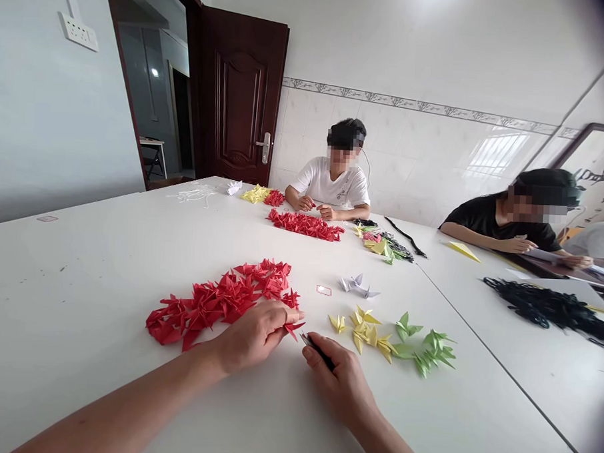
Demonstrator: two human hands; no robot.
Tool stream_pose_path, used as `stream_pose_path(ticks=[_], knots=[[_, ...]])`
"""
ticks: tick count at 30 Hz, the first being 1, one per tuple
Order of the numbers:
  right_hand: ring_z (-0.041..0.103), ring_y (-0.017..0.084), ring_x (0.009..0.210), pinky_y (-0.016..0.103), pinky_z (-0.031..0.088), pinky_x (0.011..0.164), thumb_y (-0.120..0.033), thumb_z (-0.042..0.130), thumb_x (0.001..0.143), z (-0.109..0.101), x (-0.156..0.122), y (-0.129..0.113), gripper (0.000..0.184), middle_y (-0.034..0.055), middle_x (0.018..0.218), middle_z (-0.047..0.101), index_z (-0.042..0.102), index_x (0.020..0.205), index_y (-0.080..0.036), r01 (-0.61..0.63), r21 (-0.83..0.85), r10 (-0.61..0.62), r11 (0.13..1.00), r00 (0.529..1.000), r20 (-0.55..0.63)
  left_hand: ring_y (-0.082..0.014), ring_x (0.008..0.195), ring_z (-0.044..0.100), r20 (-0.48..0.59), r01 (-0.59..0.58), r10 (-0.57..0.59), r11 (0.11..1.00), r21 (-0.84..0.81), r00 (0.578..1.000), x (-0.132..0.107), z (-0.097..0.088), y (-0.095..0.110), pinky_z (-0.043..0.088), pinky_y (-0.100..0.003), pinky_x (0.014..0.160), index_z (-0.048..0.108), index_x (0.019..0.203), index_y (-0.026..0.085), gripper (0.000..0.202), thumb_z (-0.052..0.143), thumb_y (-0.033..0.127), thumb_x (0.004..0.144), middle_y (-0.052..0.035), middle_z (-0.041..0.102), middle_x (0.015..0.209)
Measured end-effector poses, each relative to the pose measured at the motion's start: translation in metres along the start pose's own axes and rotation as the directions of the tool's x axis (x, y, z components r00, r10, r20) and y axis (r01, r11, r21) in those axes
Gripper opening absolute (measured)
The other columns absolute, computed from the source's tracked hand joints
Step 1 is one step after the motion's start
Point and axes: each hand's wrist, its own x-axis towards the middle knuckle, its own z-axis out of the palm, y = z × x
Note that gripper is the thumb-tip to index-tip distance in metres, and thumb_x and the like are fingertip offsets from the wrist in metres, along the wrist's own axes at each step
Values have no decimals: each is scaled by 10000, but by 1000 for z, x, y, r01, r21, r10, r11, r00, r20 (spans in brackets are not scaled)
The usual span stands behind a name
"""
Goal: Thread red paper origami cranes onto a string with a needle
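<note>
The right hand [343, 378] grips a black tool [322, 354], its tip near a red paper bird [293, 329] the left hand [254, 334] pinches. This looks like tiny work; the next move needs steady holding. More red birds [225, 298] lie behind.

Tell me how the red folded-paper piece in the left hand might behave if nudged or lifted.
The red folded-paper piece is probably very light, being thin paper. Its folds likely add stiffness, though squeezing could crush it. Its pointed shape would probably slide or snag rather than roll.
</note>
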Motion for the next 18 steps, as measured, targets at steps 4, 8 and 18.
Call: stream_pose_path(ticks=[4,8,18], knots=[[543,154,654,210,384,562,-358,439,857,2,1,3,281,23,717,623,641,904,-169,10,-21,-10,1000,1000,7,-155,973,572,44,16,-16,1000,-11,999,-2,1,0,491,-314,859,544,1097,200,371,456,25,782,-49,637,1032],[545,156,667,210,385,572,-351,438,860,3,1,4,271,28,728,622,634,904,-169,18,-32,-17,999,1000,14,-151,992,570,67,43,-41,998,-39,997,-5,3,-3,474,-290,880,537,1110,211,374,475,35,785,-45,630,1053],[504,135,600,197,369,541,-344,418,867,2,0,2,257,10,667,579,606,808,-177,36,-59,-34,998,999,32,-149,1008,567,98,75,-71,996,-43,993,-3,4,1,472,-276,879,551,1077,198,342,474,38,784,-55,630,1048]])
